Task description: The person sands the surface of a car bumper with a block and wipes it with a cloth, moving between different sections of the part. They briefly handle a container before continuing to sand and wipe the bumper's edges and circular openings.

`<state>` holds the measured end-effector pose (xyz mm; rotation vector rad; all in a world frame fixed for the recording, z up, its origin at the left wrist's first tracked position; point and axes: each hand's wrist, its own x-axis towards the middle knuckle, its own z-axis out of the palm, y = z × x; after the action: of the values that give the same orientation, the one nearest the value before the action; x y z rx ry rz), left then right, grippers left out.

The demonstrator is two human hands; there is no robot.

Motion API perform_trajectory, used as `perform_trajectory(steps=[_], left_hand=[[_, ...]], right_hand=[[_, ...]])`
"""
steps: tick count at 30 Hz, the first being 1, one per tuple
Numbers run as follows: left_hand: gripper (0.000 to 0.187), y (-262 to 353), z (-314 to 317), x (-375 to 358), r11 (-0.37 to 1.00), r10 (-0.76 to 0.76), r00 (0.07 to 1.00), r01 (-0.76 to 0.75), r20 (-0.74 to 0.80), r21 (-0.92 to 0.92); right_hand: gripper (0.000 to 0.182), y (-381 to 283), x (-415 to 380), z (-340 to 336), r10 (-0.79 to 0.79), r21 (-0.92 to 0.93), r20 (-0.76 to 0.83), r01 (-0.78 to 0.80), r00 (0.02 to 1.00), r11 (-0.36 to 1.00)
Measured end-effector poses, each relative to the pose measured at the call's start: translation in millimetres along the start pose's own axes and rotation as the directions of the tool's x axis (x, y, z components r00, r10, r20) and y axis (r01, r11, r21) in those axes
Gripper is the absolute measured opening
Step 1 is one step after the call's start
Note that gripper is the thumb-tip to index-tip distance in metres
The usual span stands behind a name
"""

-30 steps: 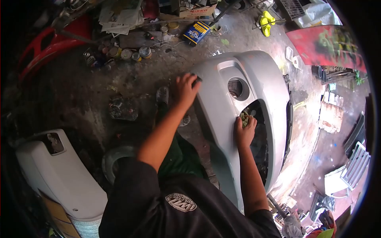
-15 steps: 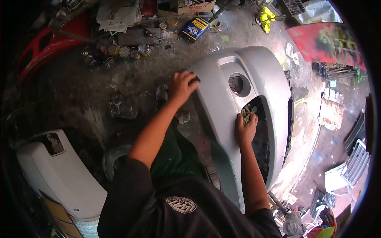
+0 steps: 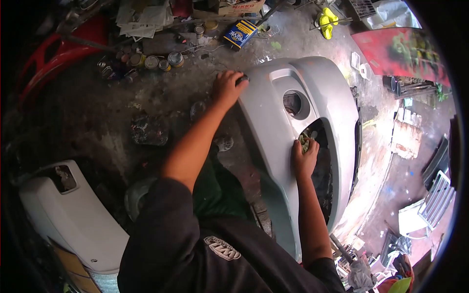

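Note:
A grey car bumper [image 3: 266, 122] lies lengthwise before me, with a round hole and a larger dark opening in it. My left hand [image 3: 226, 91] is closed around a small dark pad [image 3: 242, 80] at the bumper's upper left edge. What kind of pad it is, I cannot make out. At the rim of the larger opening, my right hand [image 3: 305, 160] grips a crumpled yellow-green cloth [image 3: 304, 142]; the fingers partly cover it.
Behind the bumper stand a blue tin [image 3: 240, 34] and several round cans [image 3: 152, 62]. A second, pale bumper [image 3: 80, 219] lies at lower left. Red panels [image 3: 398, 53] [image 3: 63, 53] are at both upper sides. Yellow clogs [image 3: 326, 23] lie on the floor at the top.
My left hand has moved up along the bumper's left edge with the dark pad. The right hand keeps hold of the cloth at nearly the same spot.

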<state>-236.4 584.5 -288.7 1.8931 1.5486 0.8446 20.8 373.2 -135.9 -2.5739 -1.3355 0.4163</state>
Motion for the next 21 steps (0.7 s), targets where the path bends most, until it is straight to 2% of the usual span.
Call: perform_trajectory(steps=[1, 3, 5, 8, 9, 10, 12, 13, 16, 17, 20, 21], left_hand=[[0.037, 7.6, -4.1, -18.9, 0.997, 0.076, 0.996, -0.076, -0.036, 0.001], [0.037, 25.2, -19.4, -54.7, 0.997, 0.074, 0.997, -0.074, -0.005, -0.038], [0.038, 24.9, -22.4, -51.4, 0.993, 0.092, 0.996, -0.091, 0.009, -0.072], [0.039, -1.2, -13.7, 4.2, 0.983, -0.178, 0.977, 0.181, 0.117, -0.018], [0.038, -5.7, -10.7, 5.2, 0.996, -0.089, 0.994, 0.087, 0.064, 0.028], [0.038, 1.2, -12.5, -1.5, 0.998, -0.065, 0.997, 0.064, 0.039, 0.023], [0.039, 23.9, -20.8, -49.3, 1.000, -0.009, 1.000, 0.008, 0.020, 0.022], [0.040, 29.6, -26.3, -70.2, 0.997, 0.073, 0.997, -0.073, 0.014, -0.011], [0.039, 26.4, -35.4, -59.7, 0.998, -0.001, 0.996, 0.006, 0.085, -0.060], [0.034, 8.0, -23.6, -41.4, 0.997, 0.021, 0.999, -0.023, -0.033, -0.075], [0.032, -19.4, -5.2, -14.2, 0.996, -0.088, 0.996, 0.089, -0.015, 0.027], [0.033, -5.4, -15.1, -22.0, 0.995, -0.100, 0.995, 0.101, -0.021, 0.018]], right_hand=[[0.042, 1.0, -1.8, 1.0, 0.016, 0.006, 0.013, -0.016, 1.000, 1.000], [0.043, 6.1, -2.7, 2.5, -0.037, -0.010, 0.000, 0.037, 0.999, 0.999], [0.043, 8.8, 1.0, 4.6, -0.055, -0.012, -0.012, 0.055, 0.998, 0.998], [0.043, 6.1, -7.4, 1.5, -0.010, -0.009, -0.010, 0.010, 1.000, 1.000], [0.043, 7.3, -5.7, 3.1, -0.009, -0.013, -0.015, 0.009, 1.000, 1.000], [0.043, 5.8, -1.0, 3.6, -0.011, -0.015, -0.016, 0.011, 1.000, 1.000], [0.043, 3.3, -1.9, 0.8, -0.013, -0.001, -0.002, 0.013, 1.000, 1.000], [0.043, 1.3, -2.0, -0.3, -0.016, 0.004, 0.004, 0.016, 1.000, 1.000], [0.042, 4.1, -2.5, 0.9, -0.054, 0.015, -0.027, 0.054, 0.998, 0.998], [0.041, 4.8, -4.4, 1.3, -0.036, 0.007, -0.021, 0.036, 0.999, 0.999], [0.040, -0.4, 1.2, 1.7, -0.019, -0.005, -0.026, 0.019, 0.999, 1.000], [0.040, 1.6, -0.2, 1.7, -0.025, -0.005, -0.024, 0.025, 0.999, 1.000]])
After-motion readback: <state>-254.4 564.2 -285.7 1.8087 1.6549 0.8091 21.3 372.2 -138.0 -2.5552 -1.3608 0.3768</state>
